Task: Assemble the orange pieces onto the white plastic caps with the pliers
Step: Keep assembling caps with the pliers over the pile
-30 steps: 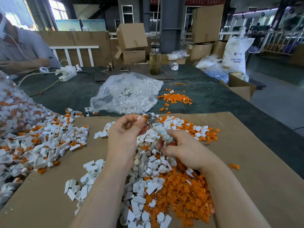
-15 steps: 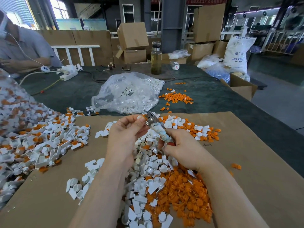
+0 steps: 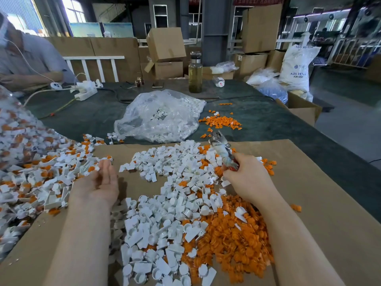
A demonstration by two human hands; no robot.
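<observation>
Left hand, centre left, lies open, palm up, beside assembled caps. Right hand grips pliers, tips raised, above white caps and orange pieces.

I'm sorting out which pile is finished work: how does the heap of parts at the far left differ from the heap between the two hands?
The left heap shows white pieces with orange bits scattered all through it; the middle heap keeps white caps on one side and loose orange pieces massed on the other. The left heap runs off the cardboard sheet; the middle heap lies on it. Both hold the same two colours.
</observation>
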